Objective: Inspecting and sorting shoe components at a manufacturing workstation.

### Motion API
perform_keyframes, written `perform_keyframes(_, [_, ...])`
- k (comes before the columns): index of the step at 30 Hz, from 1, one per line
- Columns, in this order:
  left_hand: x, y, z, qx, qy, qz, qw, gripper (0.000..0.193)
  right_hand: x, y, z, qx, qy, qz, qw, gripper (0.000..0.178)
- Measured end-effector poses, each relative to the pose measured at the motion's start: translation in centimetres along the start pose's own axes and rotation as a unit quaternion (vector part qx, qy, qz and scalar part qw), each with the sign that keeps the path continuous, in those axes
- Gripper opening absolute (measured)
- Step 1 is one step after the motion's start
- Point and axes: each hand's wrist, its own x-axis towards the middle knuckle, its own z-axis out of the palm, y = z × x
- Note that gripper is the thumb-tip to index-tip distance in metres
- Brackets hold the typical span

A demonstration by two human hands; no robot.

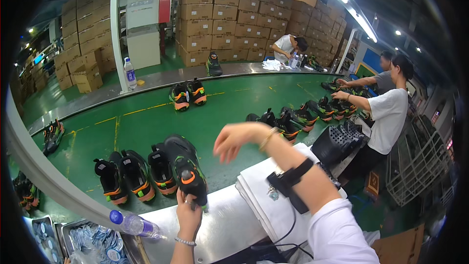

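My left hand (188, 210) grips a black sneaker (183, 154) with orange and green trim by its heel end, at the near edge of the green table surface. My right hand (238, 139) hangs in the air to the right of that sneaker. Its fingers are loosely bent, a little apart, and hold nothing. Left of the held sneaker stand three similar shoes, among them a black sneaker (134, 173), heels toward me.
Farther back stands a pair of sneakers (188, 95). More shoes (303, 117) line the right, where two people reach in. A water bottle (137, 225) lies beside trays of round tags (95, 242). A white cloth-like stack (268, 190) lies under my right arm.
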Motion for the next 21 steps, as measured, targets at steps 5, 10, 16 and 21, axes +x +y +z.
perform_keyframes(5, [-0.7, 2.9, 0.8, -0.013, -0.001, -0.010, 1.000, 0.042, -7.3, 10.1, -11.9, -0.217, 0.580, 0.132, 0.774, 0.051])
perform_keyframes(10, [0.9, 1.6, 1.5, 0.046, -0.046, -0.061, 0.996, 0.036, -8.2, 19.5, -15.0, -0.152, 0.569, 0.350, 0.729, 0.048])
perform_keyframes(16, [4.8, -0.3, 4.6, -0.080, 0.074, -0.105, 0.988, 0.044, -4.9, 28.9, -15.6, -0.061, 0.493, 0.431, 0.753, 0.050])
perform_keyframes(21, [5.5, -1.0, 3.0, -0.073, 0.155, -0.041, 0.984, 0.044, -1.0, 26.3, -14.2, -0.018, 0.377, 0.402, 0.834, 0.060])
